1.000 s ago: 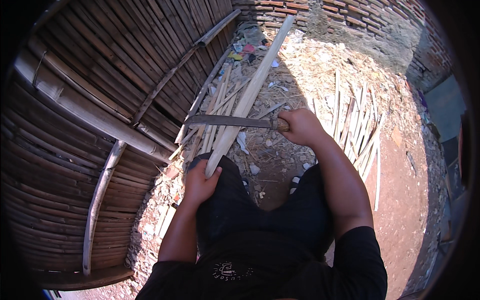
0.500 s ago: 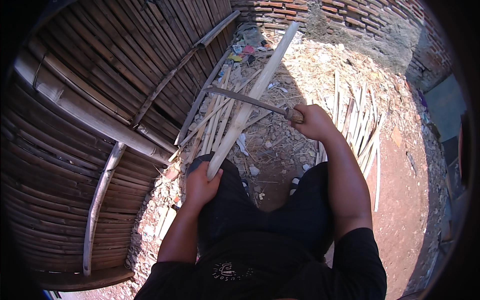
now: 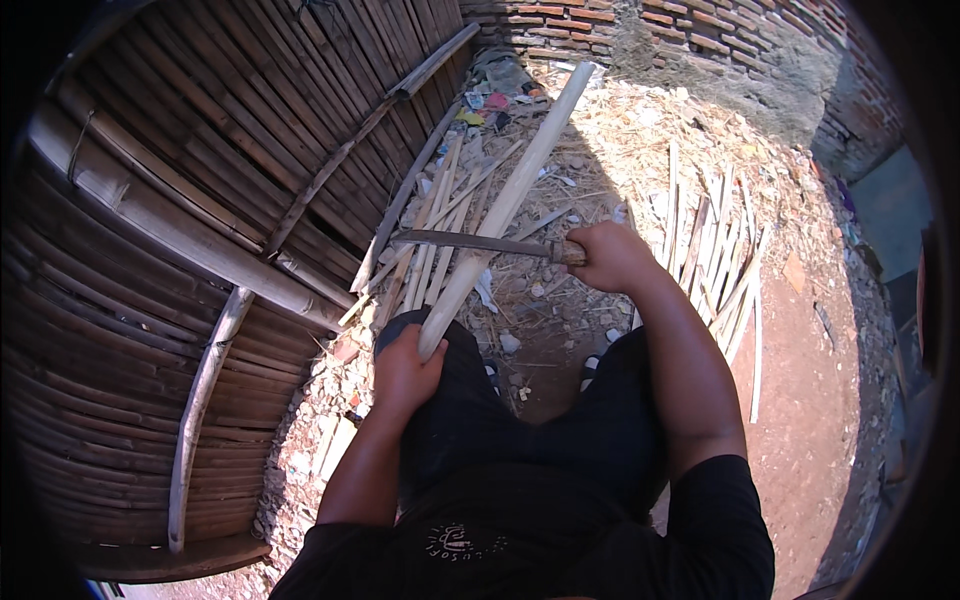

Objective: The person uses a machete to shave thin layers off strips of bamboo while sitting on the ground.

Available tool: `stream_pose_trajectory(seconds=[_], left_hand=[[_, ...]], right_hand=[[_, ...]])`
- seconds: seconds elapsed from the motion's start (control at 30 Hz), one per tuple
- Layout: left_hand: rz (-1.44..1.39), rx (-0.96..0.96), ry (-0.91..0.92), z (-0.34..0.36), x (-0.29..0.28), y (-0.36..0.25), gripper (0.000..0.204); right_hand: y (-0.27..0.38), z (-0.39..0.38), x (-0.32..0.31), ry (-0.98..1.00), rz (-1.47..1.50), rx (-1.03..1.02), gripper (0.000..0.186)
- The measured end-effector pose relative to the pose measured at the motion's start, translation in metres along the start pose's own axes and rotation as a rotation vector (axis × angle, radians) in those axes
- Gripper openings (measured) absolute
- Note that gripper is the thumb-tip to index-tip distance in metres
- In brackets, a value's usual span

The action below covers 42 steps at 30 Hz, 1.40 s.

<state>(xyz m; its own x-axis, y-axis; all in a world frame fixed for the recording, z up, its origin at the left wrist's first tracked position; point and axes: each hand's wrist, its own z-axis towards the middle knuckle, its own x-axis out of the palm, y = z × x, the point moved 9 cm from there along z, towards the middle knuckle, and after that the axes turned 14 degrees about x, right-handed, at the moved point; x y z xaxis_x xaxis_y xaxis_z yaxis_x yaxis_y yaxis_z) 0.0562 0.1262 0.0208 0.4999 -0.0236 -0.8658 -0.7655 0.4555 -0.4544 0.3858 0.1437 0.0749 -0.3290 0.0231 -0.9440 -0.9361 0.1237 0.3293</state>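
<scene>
My left hand is closed around the near end of a long pale bamboo strip, resting by my left knee. The strip slants away from me, up and to the right, its far end near the brick wall. In my right hand is the wooden handle of a machete. Its long dark blade points left and lies across the strip, a little beyond my left hand. Whether the edge bites into the bamboo, I cannot tell.
On the left stands a bamboo-slat wall with a pole frame. Cut strips lie beyond my left knee, and another pile of strips lies to the right. Rubble and shavings cover the ground up to a brick wall.
My right hand has drawn the machete nearer along the strip, toward my left hand. The strip's far end has dropped slightly; my left hand keeps its hold.
</scene>
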Motion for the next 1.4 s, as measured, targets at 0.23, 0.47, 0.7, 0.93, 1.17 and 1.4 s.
stream_pose_trajectory(seconds=[0.23, 0.47, 0.7, 0.93, 1.17, 1.4], left_hand=[[-0.043, 0.042, -0.051, -0.003, 0.0, 0.005, 0.044], [0.007, 0.04, -0.019, -0.001, -0.004, -0.006, 0.043], [-0.026, 0.047, -0.049, -0.002, -0.004, -0.002, 0.043], [-0.023, 0.051, -0.061, -0.004, -0.003, -0.001, 0.043], [-0.054, 0.07, -0.05, -0.002, -0.002, -0.004, 0.042], [-0.045, 0.057, -0.053, -0.004, -0.003, 0.002, 0.042]], right_hand=[[0.026, -0.003, 0.006, -0.024, -0.078, -0.066, 0.035], [0.001, 0.002, -0.002, -0.058, -0.012, -0.033, 0.034], [0.036, -0.004, 0.011, -0.007, -0.077, -0.097, 0.033], [-0.01, 0.006, -0.015, -0.209, 0.039, 0.016, 0.036], [-0.018, 0.0, -0.018, -0.169, 0.072, 0.033, 0.039], [0.043, -0.002, 0.012, -0.041, -0.096, -0.149, 0.033]])
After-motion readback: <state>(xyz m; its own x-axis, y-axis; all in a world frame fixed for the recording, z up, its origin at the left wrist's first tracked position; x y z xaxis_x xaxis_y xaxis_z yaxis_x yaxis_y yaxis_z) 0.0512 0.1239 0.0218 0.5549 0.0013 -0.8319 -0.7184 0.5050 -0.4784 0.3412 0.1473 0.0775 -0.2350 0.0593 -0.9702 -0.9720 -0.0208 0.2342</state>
